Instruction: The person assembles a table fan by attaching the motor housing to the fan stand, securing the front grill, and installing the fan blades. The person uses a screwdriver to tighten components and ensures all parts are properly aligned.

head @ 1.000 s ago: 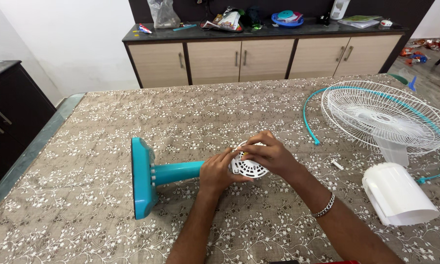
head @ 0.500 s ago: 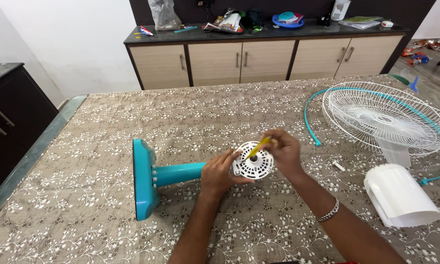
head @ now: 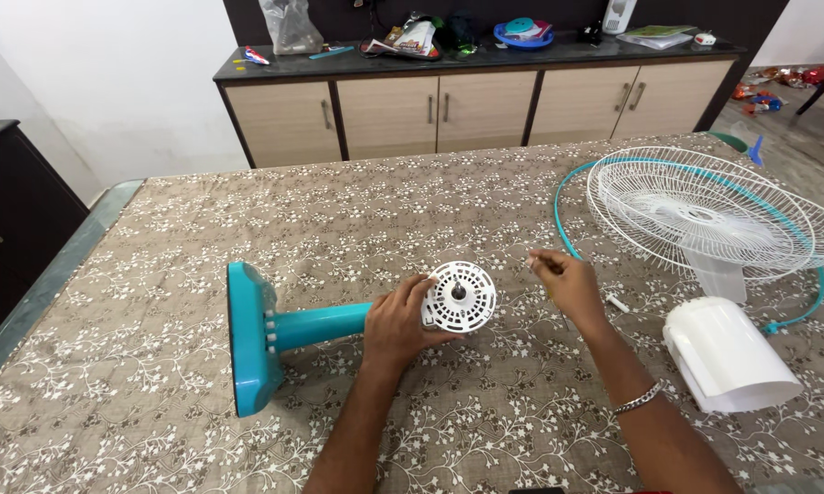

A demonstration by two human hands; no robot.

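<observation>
A teal fan stand (head: 256,334) lies on its side on the table, its base to the left. At the stand's right end sits a round white motor housing (head: 460,296) with a dark shaft at its centre. My left hand (head: 395,322) grips the neck just behind that housing. My right hand (head: 566,282) hovers to the right of the housing, apart from it, fingers pinched on a small yellow-handled tool that is mostly hidden in the fist.
A white wire fan guard with a teal rim (head: 714,212) lies at the right. A white plastic cover (head: 725,355) sits near the right edge, a small white piece (head: 618,303) beside it. Behind the patterned table (head: 339,210) stands a cluttered sideboard (head: 467,91).
My right hand lifted the yellow tool off the housing's centre and drew away to the right. The housing's face and shaft now show. My left hand stayed on the neck.
</observation>
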